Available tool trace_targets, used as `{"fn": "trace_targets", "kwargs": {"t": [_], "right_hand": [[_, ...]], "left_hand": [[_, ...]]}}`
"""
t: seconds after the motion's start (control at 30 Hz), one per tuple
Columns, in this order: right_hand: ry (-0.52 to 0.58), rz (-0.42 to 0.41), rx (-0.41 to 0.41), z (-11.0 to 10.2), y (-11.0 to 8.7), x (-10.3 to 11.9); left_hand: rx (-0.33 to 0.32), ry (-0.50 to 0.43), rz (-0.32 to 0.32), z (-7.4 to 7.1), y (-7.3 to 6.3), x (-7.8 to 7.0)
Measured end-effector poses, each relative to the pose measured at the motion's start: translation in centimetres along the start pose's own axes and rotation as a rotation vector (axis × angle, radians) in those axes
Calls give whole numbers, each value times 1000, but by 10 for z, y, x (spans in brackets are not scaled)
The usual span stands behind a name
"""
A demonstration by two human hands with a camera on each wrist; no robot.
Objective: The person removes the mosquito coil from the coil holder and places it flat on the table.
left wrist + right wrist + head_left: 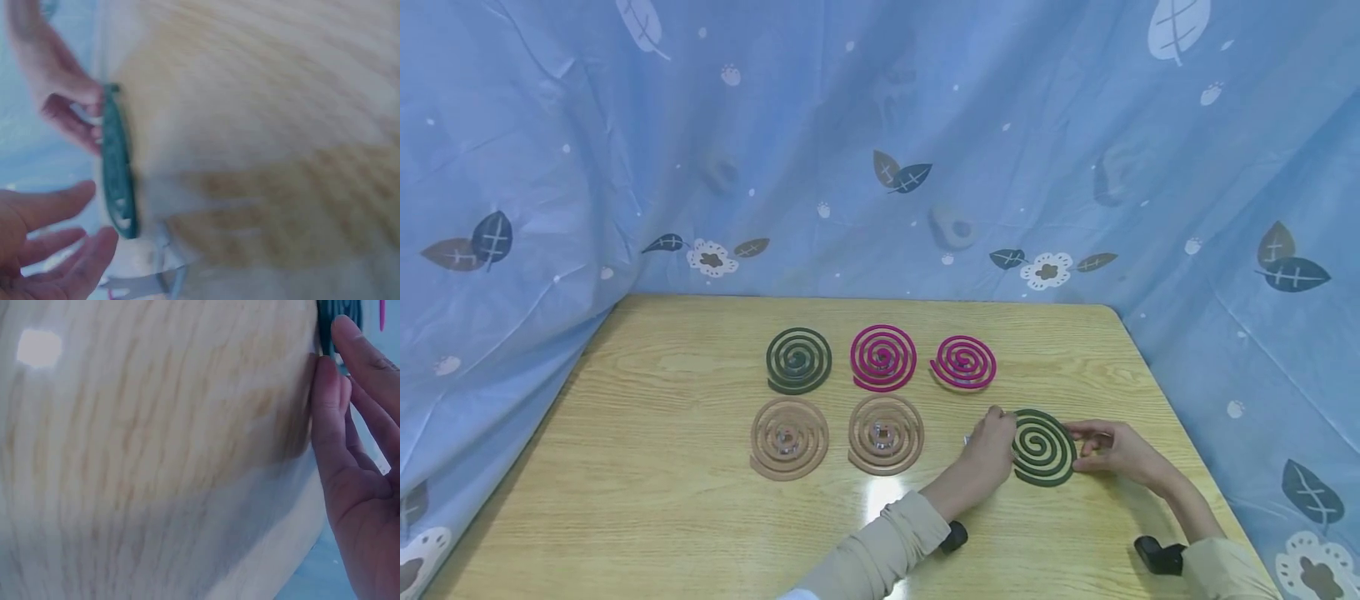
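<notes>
A dark green mosquito coil is at the right of the table, between the two hands. My right hand pinches its right edge between thumb and fingers; the right wrist view shows only a corner of this coil. At its left edge is my left hand. In the left wrist view the left fingers are spread, with their tips close beside the coil. A thin, clear-looking stand is partly visible below the coil there.
Beyond the left hand, a second green coil and two magenta coils form a back row. Two tan coils lie in front. Small clear supports show at their centres. A blue patterned curtain surrounds the wooden table.
</notes>
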State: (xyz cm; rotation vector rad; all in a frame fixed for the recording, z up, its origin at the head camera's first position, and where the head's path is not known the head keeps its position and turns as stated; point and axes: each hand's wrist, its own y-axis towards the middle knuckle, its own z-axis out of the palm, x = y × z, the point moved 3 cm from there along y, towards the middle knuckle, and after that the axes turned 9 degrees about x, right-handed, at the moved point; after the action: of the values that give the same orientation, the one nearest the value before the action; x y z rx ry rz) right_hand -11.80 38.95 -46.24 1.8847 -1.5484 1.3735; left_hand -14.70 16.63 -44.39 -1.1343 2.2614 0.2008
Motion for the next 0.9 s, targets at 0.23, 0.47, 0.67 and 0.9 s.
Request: {"fn": "trace_targets", "kwargs": {"t": [0.23,0.47,0.67,0.9], "right_hand": [[118,-16,-70,0,-12,1],[191,-136,-141,4,-7,5],[204,-204,-145,8,13,14],[222,-240,-148,9,39,24]], "left_hand": [[16,-428,235,-21,6,20],[-45,-743,285,-38,14,56],[-86,-833,273,-53,21,81],[-65,-801,266,-72,26,100]]}}
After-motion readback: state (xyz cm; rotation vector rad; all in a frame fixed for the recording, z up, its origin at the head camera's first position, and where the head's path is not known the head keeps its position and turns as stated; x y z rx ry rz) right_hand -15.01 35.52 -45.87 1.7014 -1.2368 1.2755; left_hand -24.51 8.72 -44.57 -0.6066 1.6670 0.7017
